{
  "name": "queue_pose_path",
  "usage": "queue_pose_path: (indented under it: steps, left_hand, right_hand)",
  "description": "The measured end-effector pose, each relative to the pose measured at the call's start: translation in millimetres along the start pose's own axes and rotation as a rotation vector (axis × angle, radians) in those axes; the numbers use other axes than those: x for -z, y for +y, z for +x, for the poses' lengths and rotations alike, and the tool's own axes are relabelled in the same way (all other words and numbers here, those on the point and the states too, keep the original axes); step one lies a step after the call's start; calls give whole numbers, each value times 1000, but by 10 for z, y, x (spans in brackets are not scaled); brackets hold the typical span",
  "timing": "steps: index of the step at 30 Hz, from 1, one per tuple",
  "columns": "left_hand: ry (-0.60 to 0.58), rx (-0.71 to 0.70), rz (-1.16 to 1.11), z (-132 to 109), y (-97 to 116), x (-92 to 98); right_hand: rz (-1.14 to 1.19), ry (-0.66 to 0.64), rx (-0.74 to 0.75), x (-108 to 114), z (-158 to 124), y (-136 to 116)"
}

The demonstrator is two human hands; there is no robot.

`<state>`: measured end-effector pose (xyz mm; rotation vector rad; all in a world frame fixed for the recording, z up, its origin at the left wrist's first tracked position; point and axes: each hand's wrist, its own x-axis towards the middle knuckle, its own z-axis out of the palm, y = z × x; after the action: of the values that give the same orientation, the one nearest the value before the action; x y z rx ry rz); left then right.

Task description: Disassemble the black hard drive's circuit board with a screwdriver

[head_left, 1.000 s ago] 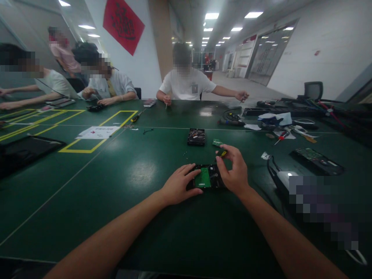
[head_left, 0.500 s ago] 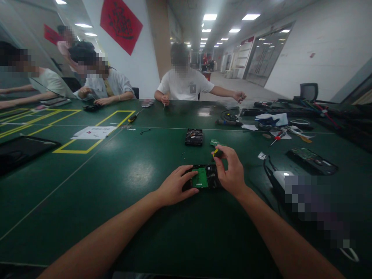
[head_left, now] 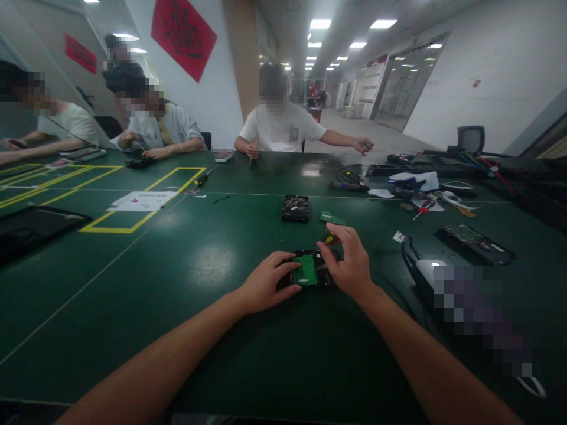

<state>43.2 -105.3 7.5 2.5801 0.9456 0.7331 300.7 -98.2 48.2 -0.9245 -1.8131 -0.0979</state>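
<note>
A black hard drive [head_left: 310,270] with a green circuit board on top lies on the green table [head_left: 199,319] in front of me. My left hand [head_left: 264,287] rests on its left edge, fingers curled round the side. My right hand [head_left: 348,261] is over the drive's right end, pinched on a small screwdriver with a yellow and black handle [head_left: 328,239], its tip pointing down at the drive.
A second black drive [head_left: 296,208] and a loose green board [head_left: 332,218] lie farther back. Cables, tools and another board [head_left: 473,243] fill the right side. Yellow tape boxes and a paper sheet [head_left: 140,201] lie to the left. Other people sit along the table's far side.
My right hand has come down and slightly left with the screwdriver, closer onto the drive. My left hand has stayed on the drive's left edge.
</note>
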Motion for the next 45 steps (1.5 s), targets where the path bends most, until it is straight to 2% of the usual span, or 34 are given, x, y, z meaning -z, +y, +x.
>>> queue_pose_path:
  steps: [12,23,35,45]
  left_hand:
    - [-3,-5,-4,-7,3,-5]
    - [-7,-1,-6,-9,-7,-14]
    - [-16,3,-6,-5,13,8]
    - [-26,9,-8,3,45,42]
  right_hand:
    - [10,-47,-52,14,-39,43]
    - [20,-27,-31,11,-46,50]
    - [-27,-9,-74,3,-43,61]
    - [-39,-32,-66,35,16,-20]
